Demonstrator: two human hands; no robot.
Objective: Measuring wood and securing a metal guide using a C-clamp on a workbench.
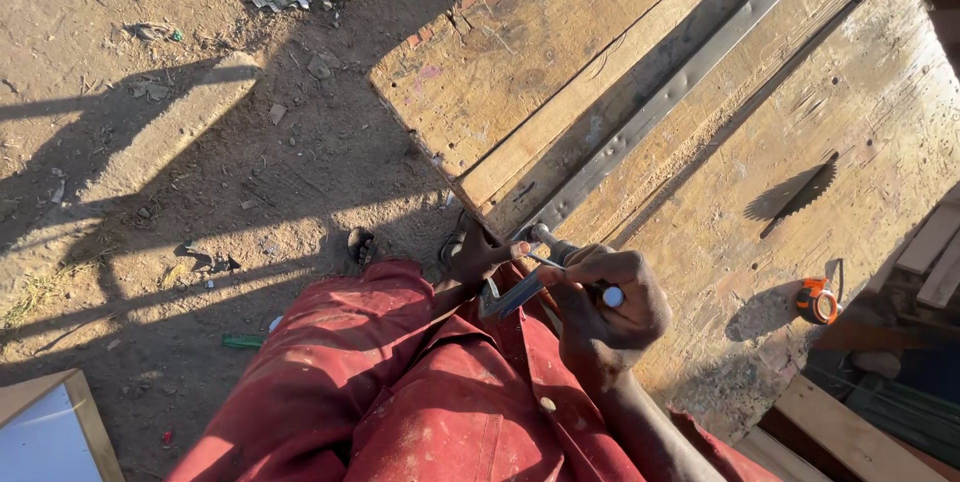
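A thin metal tool, possibly a file or blade, lies at the near edge of the counter, pinched by the right hand, which is clenched around a pale-capped handle. The left hand grips the tool's lower end just beside it. Beyond the right hand runs a dark metal strip; an orange tape measure lies well to its right.

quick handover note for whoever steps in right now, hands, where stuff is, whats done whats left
Left hand: at the near edge of the wooden table, steadying the end of the long metal strip.
Right hand: gripping a small white-capped tool over a flat metal piece at that strip end.
Strip lies along the table's groove; saw blade juts up from the top, orange tape measure sits to the right.
Done: strip laid in place. Left: the work at its near end; I cannot tell how far along.
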